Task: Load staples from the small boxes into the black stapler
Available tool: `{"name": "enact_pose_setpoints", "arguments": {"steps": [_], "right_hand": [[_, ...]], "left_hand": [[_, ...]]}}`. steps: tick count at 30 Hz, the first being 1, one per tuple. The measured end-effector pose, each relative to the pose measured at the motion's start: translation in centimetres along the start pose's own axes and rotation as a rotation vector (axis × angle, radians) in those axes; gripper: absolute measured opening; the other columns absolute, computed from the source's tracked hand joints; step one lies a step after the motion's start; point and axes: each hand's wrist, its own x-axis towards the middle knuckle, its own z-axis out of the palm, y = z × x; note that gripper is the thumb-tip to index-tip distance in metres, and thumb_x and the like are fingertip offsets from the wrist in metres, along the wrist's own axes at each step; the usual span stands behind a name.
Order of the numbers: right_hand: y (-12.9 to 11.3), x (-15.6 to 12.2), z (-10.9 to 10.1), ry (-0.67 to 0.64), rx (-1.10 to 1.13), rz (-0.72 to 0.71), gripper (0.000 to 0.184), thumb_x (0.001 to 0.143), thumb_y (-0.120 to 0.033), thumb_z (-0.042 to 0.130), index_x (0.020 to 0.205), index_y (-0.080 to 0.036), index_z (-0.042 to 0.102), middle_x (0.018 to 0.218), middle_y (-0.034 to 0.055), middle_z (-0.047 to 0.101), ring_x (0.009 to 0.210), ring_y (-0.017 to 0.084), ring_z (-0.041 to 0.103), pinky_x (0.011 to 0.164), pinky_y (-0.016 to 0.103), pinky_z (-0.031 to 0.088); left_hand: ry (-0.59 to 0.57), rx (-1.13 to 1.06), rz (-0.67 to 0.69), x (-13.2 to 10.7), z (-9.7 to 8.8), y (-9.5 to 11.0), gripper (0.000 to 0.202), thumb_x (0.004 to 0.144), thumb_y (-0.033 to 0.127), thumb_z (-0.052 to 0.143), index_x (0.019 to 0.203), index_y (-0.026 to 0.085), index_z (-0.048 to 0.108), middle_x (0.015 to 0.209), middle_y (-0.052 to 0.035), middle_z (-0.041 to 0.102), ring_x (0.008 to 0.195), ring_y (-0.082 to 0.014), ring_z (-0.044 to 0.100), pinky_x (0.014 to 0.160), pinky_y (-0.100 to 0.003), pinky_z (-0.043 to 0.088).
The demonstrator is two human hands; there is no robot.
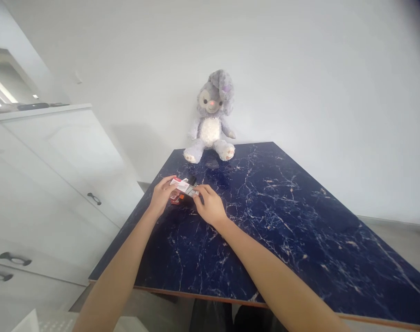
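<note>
Both my hands meet over the far left part of a dark blue marbled table. My left hand and my right hand pinch the two ends of a small white, red and grey pack, fingers closed on it. Just under the pack lie small red and black items, too small to name. A black piece shows behind the pack.
A grey and white plush rabbit sits upright at the table's far edge against the white wall. White cabinets with dark handles stand close on the left. The table's near edge has an orange rim.
</note>
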Motion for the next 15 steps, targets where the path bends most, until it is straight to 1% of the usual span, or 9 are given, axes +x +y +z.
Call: {"name": "enact_pose_setpoints", "arguments": {"steps": [6,8,12,15], "right_hand": [[0.49,-0.03,0.48,-0.002,-0.087,0.034,0.020,0.093,-0.023,0.050,0.107,-0.022,0.065,0.111,0.0071,0.065,0.098,0.021,0.061,0.089,0.032,0.049],[0.58,-0.09,0.58,-0.004,-0.117,0.048,0.020,0.092,-0.021,0.051,0.106,-0.021,0.066,0.107,0.0071,0.065,0.096,0.021,0.061,0.087,0.031,0.048],[0.67,-0.20,0.66,-0.002,-0.160,0.055,0.022,0.092,-0.019,0.051,0.107,-0.021,0.066,0.108,0.0075,0.065,0.098,0.021,0.059,0.088,0.031,0.046],[0.85,-0.18,0.74,-0.023,-0.160,0.037,0.018,0.090,-0.018,0.054,0.102,-0.021,0.067,0.105,0.0069,0.066,0.095,0.021,0.059,0.086,0.031,0.045]], "left_hand": [[-0.002,0.009,0.022,-0.35,0.43,0.03,0.054,0.070,0.040,0.078,0.118,0.018,0.064,0.103,-0.0075,0.072,0.077,-0.0189,0.069,0.072,-0.032,0.057],[-0.013,-0.002,0.039,-0.40,0.49,-0.18,0.053,0.070,0.040,0.079,0.116,0.018,0.065,0.102,-0.0071,0.072,0.075,-0.0184,0.069,0.071,-0.031,0.057],[-0.036,-0.013,0.054,-0.37,0.49,-0.58,0.052,0.070,0.038,0.079,0.116,0.019,0.065,0.101,-0.0065,0.073,0.073,-0.0176,0.069,0.070,-0.031,0.056],[-0.042,-0.012,0.039,-0.34,0.50,-0.69,0.053,0.070,0.037,0.080,0.117,0.018,0.065,0.102,-0.0070,0.073,0.074,-0.0180,0.070,0.069,-0.030,0.056]]}}
